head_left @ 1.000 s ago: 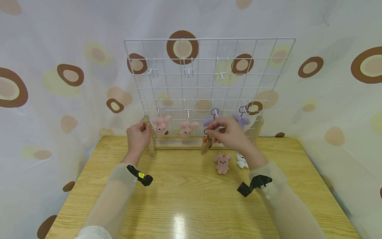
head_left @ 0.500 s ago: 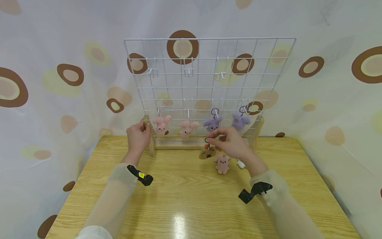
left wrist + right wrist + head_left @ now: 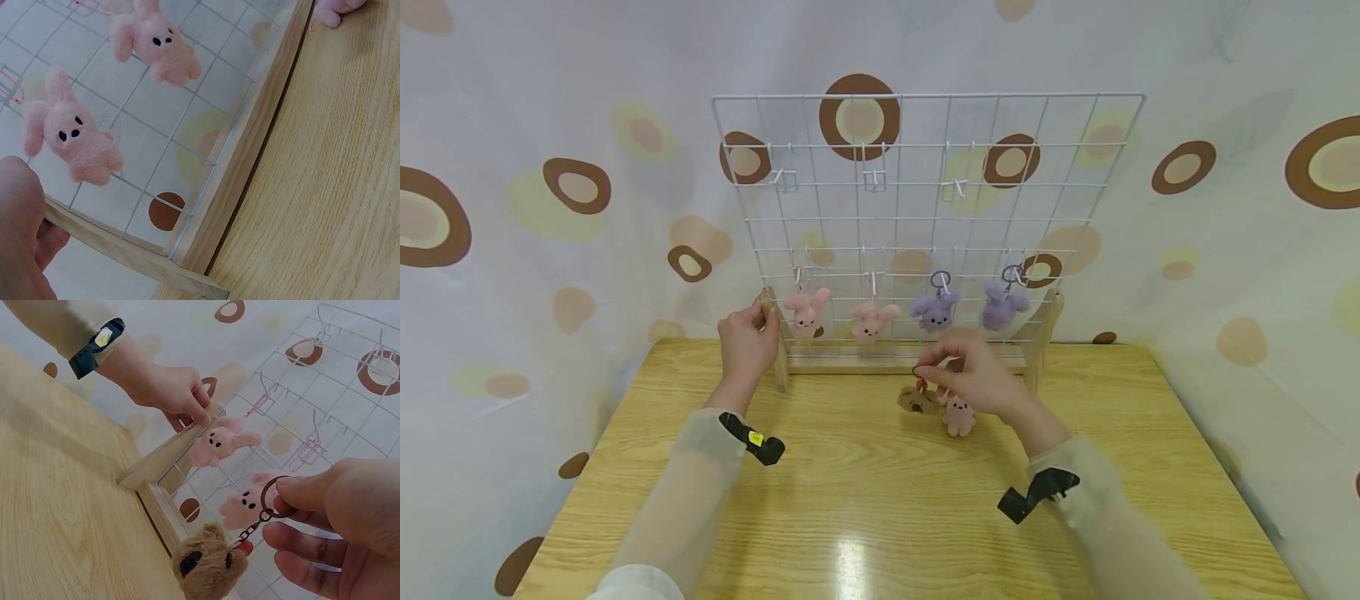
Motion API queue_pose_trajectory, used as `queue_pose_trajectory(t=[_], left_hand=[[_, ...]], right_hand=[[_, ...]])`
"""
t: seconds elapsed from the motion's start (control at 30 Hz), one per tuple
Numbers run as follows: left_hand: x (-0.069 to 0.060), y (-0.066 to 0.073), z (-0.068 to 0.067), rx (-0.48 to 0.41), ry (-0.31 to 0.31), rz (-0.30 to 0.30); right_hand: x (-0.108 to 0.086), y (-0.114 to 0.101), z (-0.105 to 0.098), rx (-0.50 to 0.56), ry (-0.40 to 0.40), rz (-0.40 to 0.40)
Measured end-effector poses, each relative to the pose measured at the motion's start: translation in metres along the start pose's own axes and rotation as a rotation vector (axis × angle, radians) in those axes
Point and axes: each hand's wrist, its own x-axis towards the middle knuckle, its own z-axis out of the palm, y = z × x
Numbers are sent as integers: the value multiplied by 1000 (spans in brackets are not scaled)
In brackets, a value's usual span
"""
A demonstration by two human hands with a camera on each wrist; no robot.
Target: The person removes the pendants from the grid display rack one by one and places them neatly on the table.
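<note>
one brown plush keychain (image 3: 917,401), its ring (image 3: 263,497) pinched by the right hand (image 3: 976,377), hanging low, near side of wire rack (image 3: 925,96), left hand (image 3: 749,340) gripping left wooden post (image 3: 781,364); step apparently a carry, next move likely needing steady support and sure fingers.

Two pink plush rabbits (image 3: 805,317) are hanging left of two purple plush toys (image 3: 935,313), another pink toy (image 3: 959,419) is resting nearer on the table (image 3: 820,492), and a spotted backdrop (image 3: 587,83) is spanning the far side.
</note>
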Motion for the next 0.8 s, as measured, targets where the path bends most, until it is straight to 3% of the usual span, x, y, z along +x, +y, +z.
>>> queue_pose_trajectory(t=[0.37,0.8], left_hand=[[0,1,0,-3,6,-2],[-1,2,0,2,-3,-15]], right_hand=[[-1,19,11,-42,-30,-19],[-6,27,21,59,-115,139]])
